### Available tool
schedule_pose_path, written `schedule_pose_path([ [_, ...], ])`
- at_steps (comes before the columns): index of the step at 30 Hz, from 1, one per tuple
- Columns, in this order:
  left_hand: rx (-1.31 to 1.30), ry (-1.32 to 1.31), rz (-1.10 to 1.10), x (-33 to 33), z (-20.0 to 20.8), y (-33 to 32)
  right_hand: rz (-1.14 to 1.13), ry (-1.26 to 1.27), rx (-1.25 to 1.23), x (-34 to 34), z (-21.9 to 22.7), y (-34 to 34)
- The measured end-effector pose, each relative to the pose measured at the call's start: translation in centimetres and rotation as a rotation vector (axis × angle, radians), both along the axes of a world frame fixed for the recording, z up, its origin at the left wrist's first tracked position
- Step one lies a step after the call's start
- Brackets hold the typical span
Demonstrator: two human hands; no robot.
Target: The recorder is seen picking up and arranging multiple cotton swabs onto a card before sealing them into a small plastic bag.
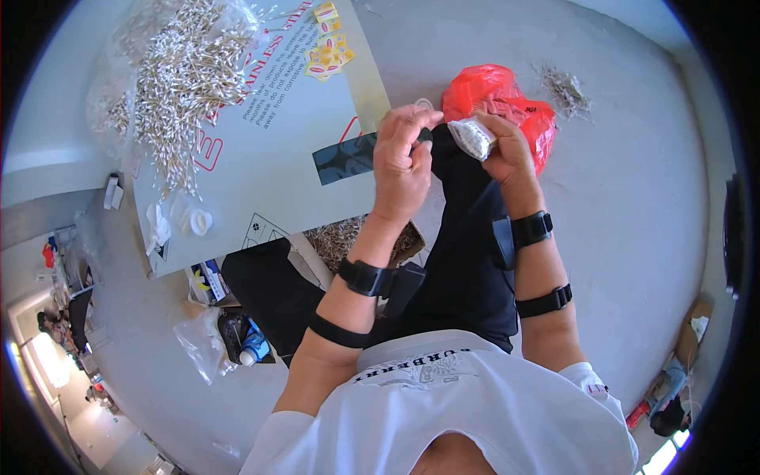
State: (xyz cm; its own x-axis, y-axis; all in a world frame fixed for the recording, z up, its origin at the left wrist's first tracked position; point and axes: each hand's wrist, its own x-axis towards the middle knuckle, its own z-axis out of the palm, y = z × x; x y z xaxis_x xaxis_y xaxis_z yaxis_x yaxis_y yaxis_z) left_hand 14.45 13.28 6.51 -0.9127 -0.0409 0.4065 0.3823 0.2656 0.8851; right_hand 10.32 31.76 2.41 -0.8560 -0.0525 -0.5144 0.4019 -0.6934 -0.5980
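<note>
My right hand [508, 150] grips a small clear bag of cotton swabs [473, 138], its white tips bunched toward the left. Close beside it on the left, my left hand [402, 162] has its fingers curled in, with thumb and forefinger near each other. A small dark patch shows by that thumb; whether it is something held I cannot make out. Both hands are raised over my lap, past the table's right edge. On the table [269, 166] a large heap of loose cotton swabs [186, 79] spills from a clear plastic bag. Small yellow printed labels [328, 54] lie at the far edge.
A red plastic bag [484, 89] sits beyond my right hand, with loose swabs [565, 91] on the floor farther right. A dark strip [342, 161] lies by the table's edge. Below is a cardboard box of swabs [336, 241]. White crumpled pieces [195, 220] rest at the near left.
</note>
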Motion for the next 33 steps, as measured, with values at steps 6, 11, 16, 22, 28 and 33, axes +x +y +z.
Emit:
schedule_pose_path([
  [6,-0.296,0.14,-0.128,2.3,2.4,-3.8,0.329,-0.151,-0.363,2.0,-0.9,-5.3],
  [11,-0.493,0.274,-0.129,4.0,3.1,-6.0,0.519,-0.206,-0.462,2.7,-3.8,-7.7],
  [16,-0.444,0.223,0.009,5.8,2.2,-8.8,0.503,0.078,0.391,4.5,1.9,-11.2],
  [22,-0.478,0.17,0.078,5.9,0.5,-10.3,0.343,0.572,0.557,6.5,2.5,-10.6],
  [28,-0.515,0.163,0.057,6.1,0.0,-10.0,0.406,0.604,0.513,6.6,1.4,-10.8],
  [33,-0.538,0.126,-0.019,5.9,0.0,-10.6,0.411,0.588,0.583,6.6,1.5,-10.7],
])
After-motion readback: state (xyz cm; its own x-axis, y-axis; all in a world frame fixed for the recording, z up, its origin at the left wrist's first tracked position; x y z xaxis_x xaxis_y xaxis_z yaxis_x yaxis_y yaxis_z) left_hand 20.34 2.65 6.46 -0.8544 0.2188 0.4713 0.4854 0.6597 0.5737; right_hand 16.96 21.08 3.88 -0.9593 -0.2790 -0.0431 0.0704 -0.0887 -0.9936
